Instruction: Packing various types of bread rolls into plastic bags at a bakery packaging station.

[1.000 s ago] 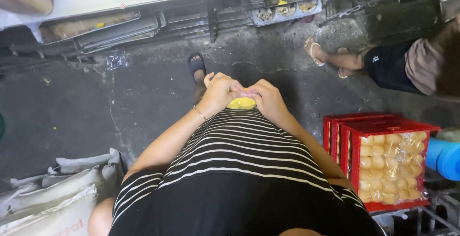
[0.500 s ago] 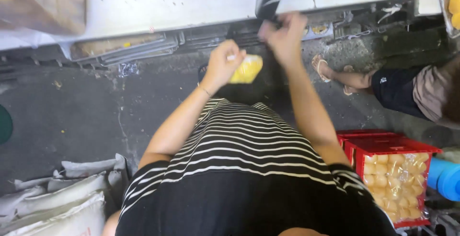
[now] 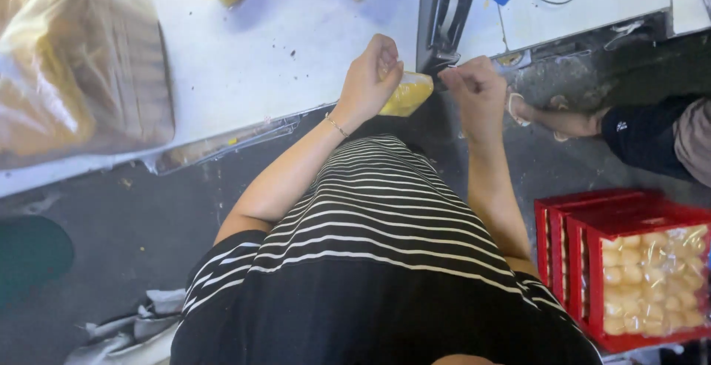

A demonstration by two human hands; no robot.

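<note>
Left hand (image 3: 374, 76) pinches small yellow bag (image 3: 406, 92) at its neck; right hand (image 3: 478, 87) is closed, contents unclear. Bag seems light, soft; grip the neck.

Both hands are rising from the lap, where they were cupped together around the small yellow bag (image 3: 406, 92), and are now separating at the edge of the white table (image 3: 296, 47). The left hand (image 3: 372, 76) is closing its fingers on the bag's top, the bag hanging just below and right of its fingertips, while the right hand (image 3: 478, 89) is pinching shut just beside the base of the black sealing machine (image 3: 444, 17). The view is tilting upward, bringing the tabletop and a large clear bag (image 3: 74, 76) into sight.
</note>
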